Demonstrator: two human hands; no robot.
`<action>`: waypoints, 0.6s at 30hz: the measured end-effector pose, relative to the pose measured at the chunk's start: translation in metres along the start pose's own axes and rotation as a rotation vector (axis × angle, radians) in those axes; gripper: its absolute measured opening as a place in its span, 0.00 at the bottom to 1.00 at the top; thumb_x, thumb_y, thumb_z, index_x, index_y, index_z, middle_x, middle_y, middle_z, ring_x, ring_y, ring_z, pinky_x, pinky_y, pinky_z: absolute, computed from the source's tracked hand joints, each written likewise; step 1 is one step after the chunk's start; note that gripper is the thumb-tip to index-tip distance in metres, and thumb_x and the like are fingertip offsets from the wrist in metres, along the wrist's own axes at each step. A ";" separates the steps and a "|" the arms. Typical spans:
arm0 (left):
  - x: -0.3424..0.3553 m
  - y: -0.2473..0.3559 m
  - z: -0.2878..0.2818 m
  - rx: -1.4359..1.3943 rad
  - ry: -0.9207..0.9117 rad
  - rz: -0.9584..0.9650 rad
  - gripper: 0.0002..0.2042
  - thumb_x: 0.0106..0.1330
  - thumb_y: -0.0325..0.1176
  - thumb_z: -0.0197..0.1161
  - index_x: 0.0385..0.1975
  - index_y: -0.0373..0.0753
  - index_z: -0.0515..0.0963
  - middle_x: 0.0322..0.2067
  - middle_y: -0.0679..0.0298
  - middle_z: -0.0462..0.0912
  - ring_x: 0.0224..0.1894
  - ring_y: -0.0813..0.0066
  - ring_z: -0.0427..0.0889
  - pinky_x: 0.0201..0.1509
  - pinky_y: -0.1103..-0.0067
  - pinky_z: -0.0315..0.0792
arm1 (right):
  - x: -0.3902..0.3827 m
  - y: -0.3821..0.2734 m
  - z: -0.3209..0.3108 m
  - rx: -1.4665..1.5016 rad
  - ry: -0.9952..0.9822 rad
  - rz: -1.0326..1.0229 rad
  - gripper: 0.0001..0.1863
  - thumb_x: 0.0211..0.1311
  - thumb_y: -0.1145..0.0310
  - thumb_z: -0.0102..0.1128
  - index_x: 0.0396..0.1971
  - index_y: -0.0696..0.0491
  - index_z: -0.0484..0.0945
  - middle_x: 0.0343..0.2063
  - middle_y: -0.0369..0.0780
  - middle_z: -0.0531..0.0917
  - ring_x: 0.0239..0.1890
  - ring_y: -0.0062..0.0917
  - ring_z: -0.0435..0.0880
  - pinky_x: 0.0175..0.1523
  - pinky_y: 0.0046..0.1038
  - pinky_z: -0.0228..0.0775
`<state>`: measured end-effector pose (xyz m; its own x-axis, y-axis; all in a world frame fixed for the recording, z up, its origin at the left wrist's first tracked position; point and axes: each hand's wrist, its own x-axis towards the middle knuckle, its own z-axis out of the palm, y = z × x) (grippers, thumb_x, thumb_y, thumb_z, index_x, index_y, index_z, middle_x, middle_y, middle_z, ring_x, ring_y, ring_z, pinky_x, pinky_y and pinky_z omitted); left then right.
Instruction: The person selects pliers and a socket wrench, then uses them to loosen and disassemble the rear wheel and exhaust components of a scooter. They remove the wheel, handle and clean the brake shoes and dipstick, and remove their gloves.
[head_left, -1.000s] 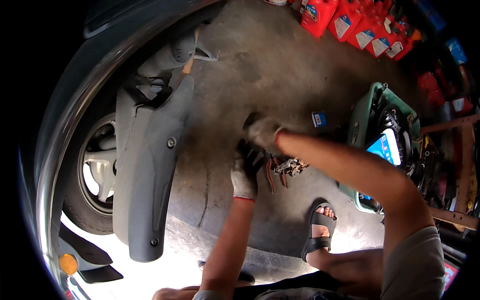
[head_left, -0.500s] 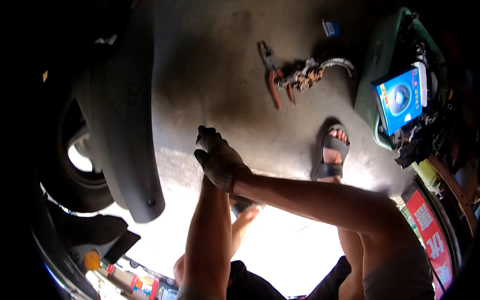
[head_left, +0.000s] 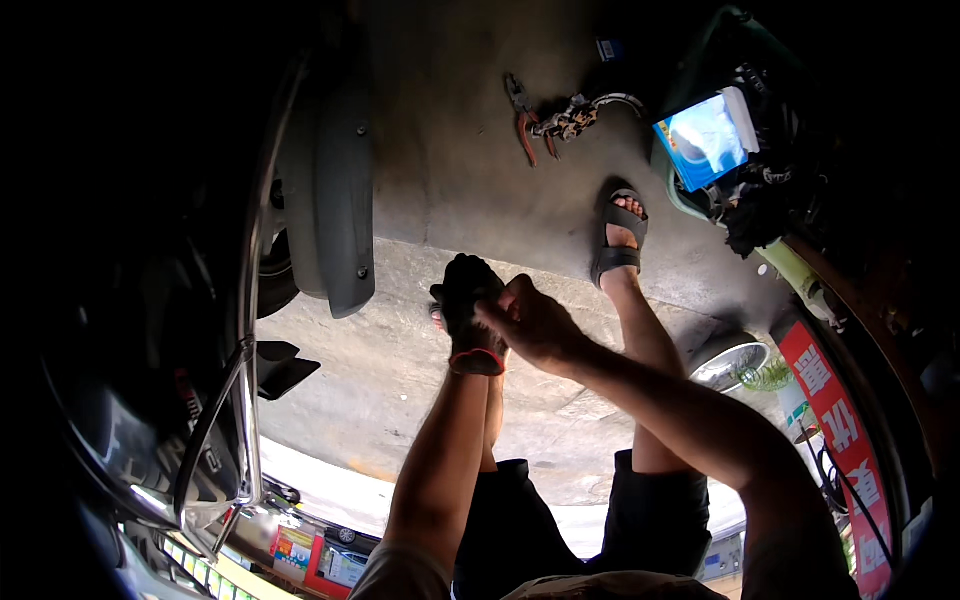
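My left hand (head_left: 464,285) wears a dark work glove (head_left: 463,325) with a red cuff, and its fingers are curled in; what may lie inside them is hidden. From the right, my right hand (head_left: 542,328), which looks bare, closes its fingers on the thumb side of that glove. Both hands meet above the floor between my legs. Farther off lie pliers (head_left: 524,120) with red handles. Touching them is a heap of chain-like metal pieces (head_left: 568,122) with a curved metal band (head_left: 622,100).
A motorcycle (head_left: 240,390) with a dark fender (head_left: 340,215) stands on the left. At the far right a green bin (head_left: 665,180) holds a blue box (head_left: 705,140) and dark parts. A small blue box (head_left: 609,49) lies beyond. A red sign (head_left: 835,430) borders the right.
My hands have shifted right in the picture. Half a second ago a grey glove showed at my right arm's end, over my left wrist; now the right hand looks bare and the left gloved.
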<state>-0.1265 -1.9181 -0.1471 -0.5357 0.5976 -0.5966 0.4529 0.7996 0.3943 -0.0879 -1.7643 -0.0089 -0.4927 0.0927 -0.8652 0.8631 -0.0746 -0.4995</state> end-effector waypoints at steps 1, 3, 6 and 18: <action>-0.006 0.007 -0.009 0.567 0.071 -0.056 0.20 0.69 0.50 0.49 0.33 0.36 0.66 0.30 0.64 0.68 0.34 0.70 0.68 0.36 0.74 0.67 | -0.011 -0.010 0.019 -0.016 0.138 -0.112 0.24 0.61 0.53 0.58 0.43 0.60 0.68 0.36 0.47 0.81 0.40 0.42 0.81 0.45 0.35 0.72; -0.009 0.043 -0.033 0.628 0.127 -0.061 0.22 0.69 0.53 0.49 0.33 0.35 0.67 0.30 0.63 0.69 0.33 0.70 0.69 0.35 0.73 0.67 | -0.037 -0.017 0.021 -0.094 0.320 -0.236 0.23 0.58 0.58 0.60 0.45 0.58 0.66 0.37 0.51 0.79 0.42 0.47 0.79 0.46 0.38 0.72; -0.023 0.087 -0.086 0.142 0.188 -0.302 0.16 0.68 0.45 0.51 0.32 0.35 0.69 0.30 0.60 0.73 0.33 0.65 0.74 0.35 0.69 0.70 | -0.069 -0.027 -0.012 -0.028 0.222 -0.167 0.25 0.58 0.63 0.59 0.51 0.59 0.63 0.39 0.55 0.79 0.42 0.51 0.79 0.42 0.44 0.71; -0.110 0.152 -0.135 -1.898 0.021 -0.315 0.14 0.75 0.31 0.45 0.55 0.35 0.68 0.46 0.67 0.74 0.51 0.81 0.71 0.58 0.81 0.65 | -0.031 0.036 -0.005 -0.159 0.193 -0.023 0.23 0.65 0.49 0.50 0.51 0.50 0.77 0.37 0.45 0.85 0.39 0.36 0.86 0.40 0.35 0.78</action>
<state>-0.0953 -1.8542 0.0727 -0.4447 0.4291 -0.7862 -0.8926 -0.1390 0.4290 -0.0410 -1.7654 0.0002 -0.4956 0.2819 -0.8215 0.8659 0.0858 -0.4929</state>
